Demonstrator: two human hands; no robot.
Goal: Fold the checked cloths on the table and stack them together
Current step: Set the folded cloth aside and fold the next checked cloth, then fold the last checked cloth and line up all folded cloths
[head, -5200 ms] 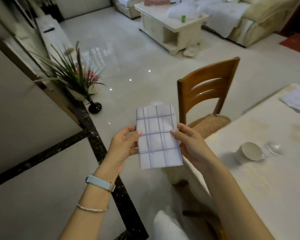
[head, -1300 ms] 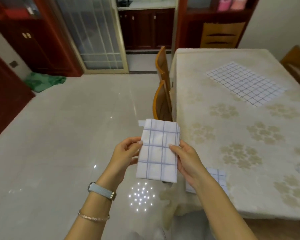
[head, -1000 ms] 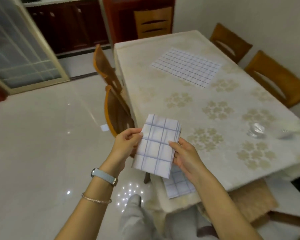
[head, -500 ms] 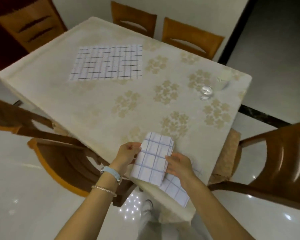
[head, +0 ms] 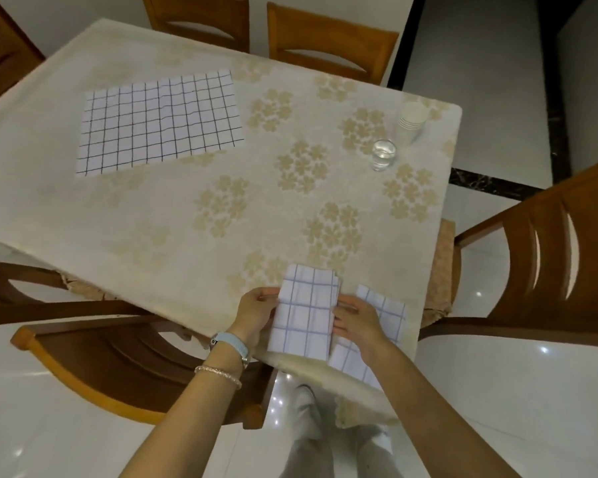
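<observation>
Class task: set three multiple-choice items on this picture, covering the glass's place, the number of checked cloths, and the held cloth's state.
1. Where does the glass stand? A) beside the paper cups B) on a chair C) on the floor
2. How many checked cloths are visible? A) one B) two C) three
3. The held cloth, between left hand and right hand, is: A) spread flat B) folded C) balled up
Answers: 1 A, it stands next to the cup stack; 2 C, one held, a second folded cloth by the right hand, a spread cloth farther off; 3 B, it is a neat layered rectangle.
</observation>
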